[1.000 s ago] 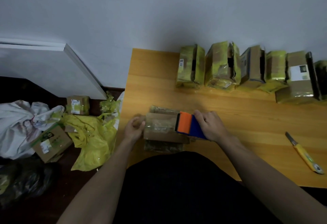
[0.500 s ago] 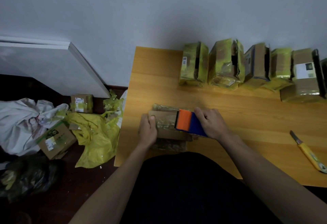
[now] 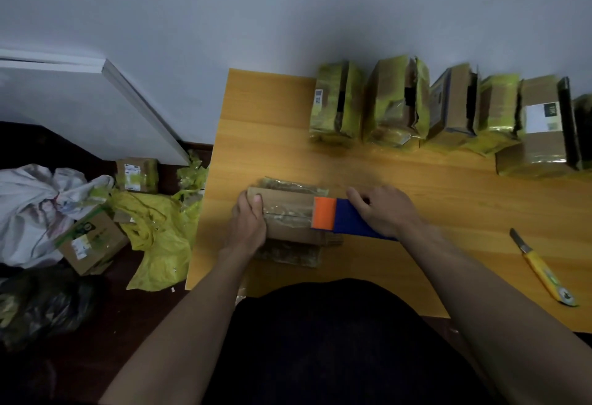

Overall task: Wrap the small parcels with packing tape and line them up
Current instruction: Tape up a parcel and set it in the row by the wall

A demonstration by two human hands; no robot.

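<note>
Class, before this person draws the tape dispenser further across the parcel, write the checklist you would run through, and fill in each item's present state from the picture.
1. Parcel steadied: left hand grips its left end. Ok.
2. Tape dispenser held: right hand grips its blue body, orange end on the parcel top. Ok.
3. Tape stuck down flat under the orange end: hidden and blurred. Cannot tell.
4. Parcel lying flat on the table: ok.
5. Bare table to the dispenser's right: ok.
6. Yellow knife away from both hands: lies near the table's right front edge. Ok.
</note>
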